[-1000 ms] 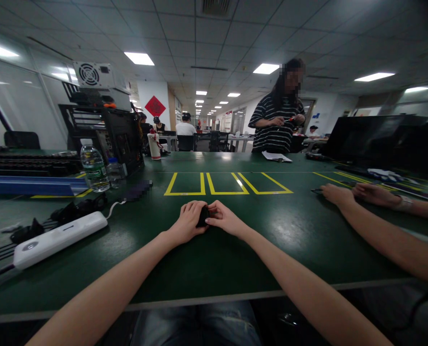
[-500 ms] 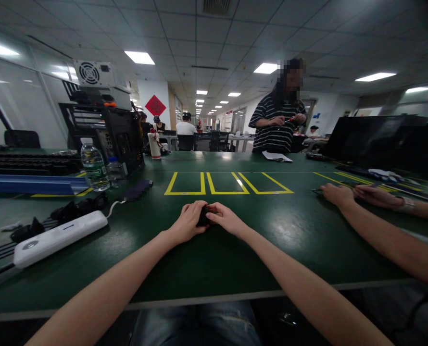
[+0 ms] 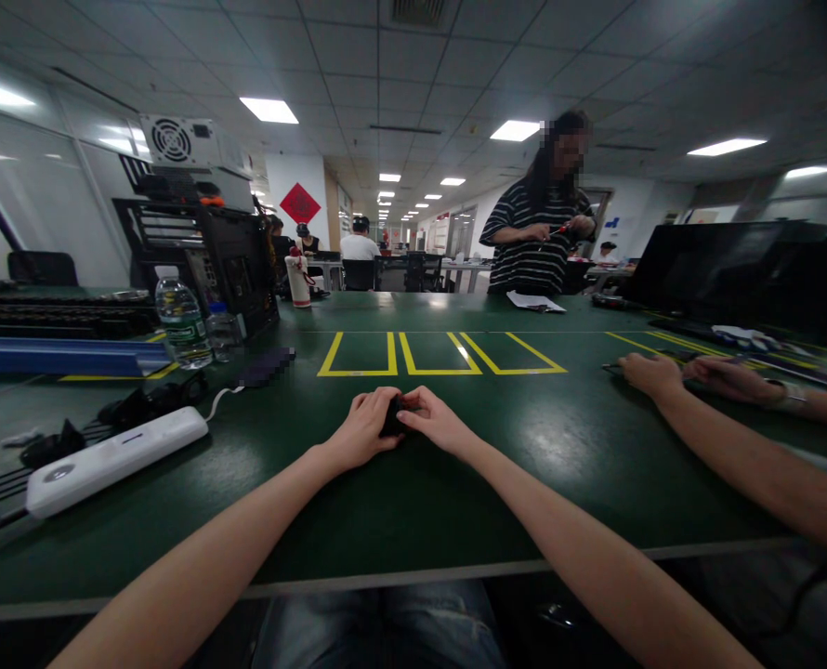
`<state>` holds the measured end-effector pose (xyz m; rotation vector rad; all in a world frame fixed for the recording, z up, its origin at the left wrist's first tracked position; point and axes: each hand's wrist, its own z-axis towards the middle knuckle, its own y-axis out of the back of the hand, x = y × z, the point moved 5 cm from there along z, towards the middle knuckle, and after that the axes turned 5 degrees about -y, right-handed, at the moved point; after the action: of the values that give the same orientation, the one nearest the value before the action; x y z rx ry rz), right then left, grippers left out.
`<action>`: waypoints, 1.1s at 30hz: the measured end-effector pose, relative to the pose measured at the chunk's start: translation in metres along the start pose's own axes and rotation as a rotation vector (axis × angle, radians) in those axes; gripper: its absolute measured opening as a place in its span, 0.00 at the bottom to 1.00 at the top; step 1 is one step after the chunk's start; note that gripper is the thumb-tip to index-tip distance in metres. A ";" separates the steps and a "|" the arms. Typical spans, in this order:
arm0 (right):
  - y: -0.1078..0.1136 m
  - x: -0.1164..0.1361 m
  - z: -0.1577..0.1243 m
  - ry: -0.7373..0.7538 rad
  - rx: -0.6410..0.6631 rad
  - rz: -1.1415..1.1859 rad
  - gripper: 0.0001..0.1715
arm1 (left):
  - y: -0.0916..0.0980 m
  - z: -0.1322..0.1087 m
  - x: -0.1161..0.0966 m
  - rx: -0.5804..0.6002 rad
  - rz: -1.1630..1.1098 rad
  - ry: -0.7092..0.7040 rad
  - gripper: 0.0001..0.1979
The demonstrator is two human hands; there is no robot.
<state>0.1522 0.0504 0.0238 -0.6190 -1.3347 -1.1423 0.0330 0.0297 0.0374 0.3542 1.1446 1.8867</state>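
A small black object point(image 3: 391, 418) sits between my two hands, low over the green table point(image 3: 455, 511); its kind does not show. From the left, my left hand point(image 3: 367, 425) is closed around it, thumb on the near side and fingers over the far side. On the other side, my right hand point(image 3: 433, 420) pinches it with thumb and fingertips. Much of the object is hidden by the fingers. Just beyond my hands, yellow tape outlines point(image 3: 441, 373) mark the table top.
At left lie a white power strip point(image 3: 117, 460) and black adapters point(image 3: 152, 400). Behind them stand a water bottle point(image 3: 182, 321) and an opened computer case point(image 3: 236, 265). On the right, a co-worker's hands point(image 3: 654, 374) rest over the table. Opposite stands a person in a striped shirt point(image 3: 535, 237).
My hands and the black object stay almost in the same place. The person across the table has shifted very slightly.
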 end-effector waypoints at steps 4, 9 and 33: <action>-0.001 -0.004 -0.001 -0.049 0.056 -0.008 0.17 | 0.000 0.000 0.000 0.008 -0.003 0.002 0.28; -0.004 0.011 -0.008 0.018 0.108 0.026 0.20 | 0.002 0.000 -0.002 0.023 -0.004 -0.002 0.25; -0.001 0.009 -0.003 0.069 0.023 -0.012 0.13 | -0.001 0.000 0.001 0.006 0.000 0.002 0.27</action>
<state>0.1514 0.0446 0.0311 -0.5507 -1.2926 -1.1464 0.0325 0.0307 0.0363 0.3556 1.1519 1.8842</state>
